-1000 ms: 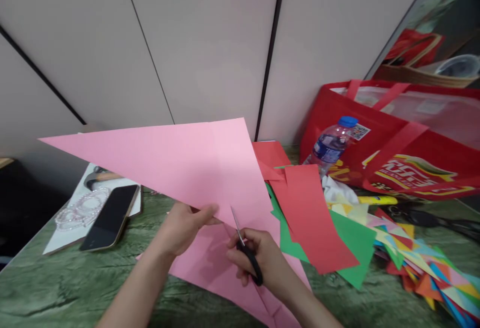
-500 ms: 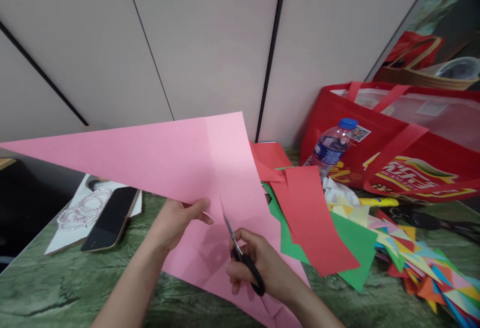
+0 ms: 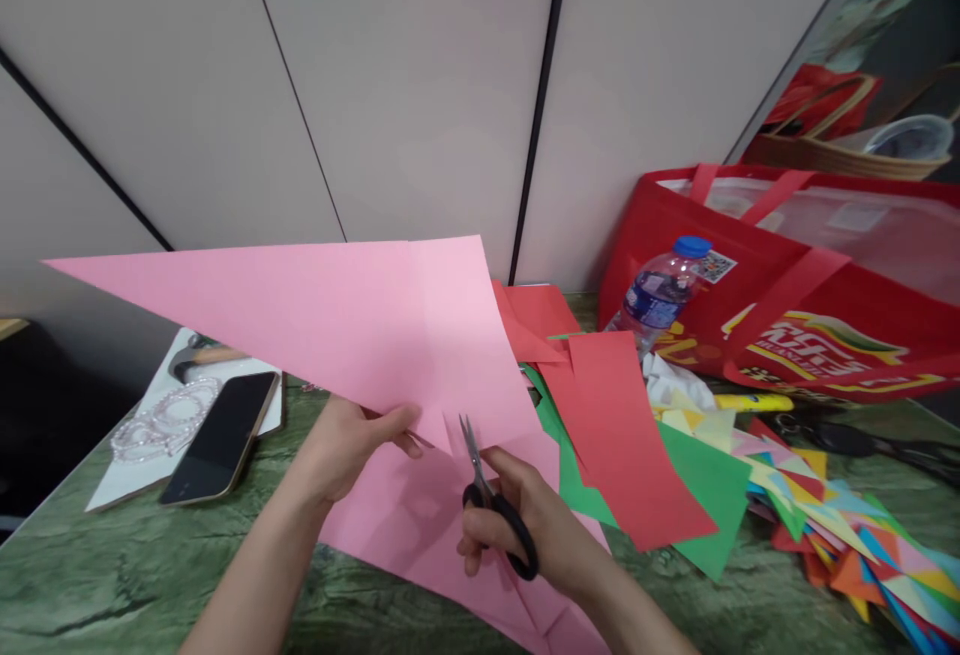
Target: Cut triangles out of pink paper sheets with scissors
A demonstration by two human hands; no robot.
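A large pink paper sheet (image 3: 322, 320) is raised above the green marbled table (image 3: 112, 575), its point reaching left. My left hand (image 3: 349, 445) pinches its lower edge, fingers closed on the paper. My right hand (image 3: 525, 525) grips black-handled scissors (image 3: 491, 495), whose blades point up into a short cut in the sheet's lower edge. A second pink layer (image 3: 420, 535) lies on the table under both hands.
Red (image 3: 622, 425) and green (image 3: 712, 485) paper sheets lie to the right, with a pile of coloured paper triangles (image 3: 840, 525) beyond. A water bottle (image 3: 660, 290) leans on a red bag (image 3: 810, 285). A phone (image 3: 221, 435) and bead bracelets (image 3: 154, 420) sit at left.
The raised pink sheet swung left, then back right and lower. The scissors shifted slightly right along the sheet's lower edge and their blades now stand nearly upright in the cut.
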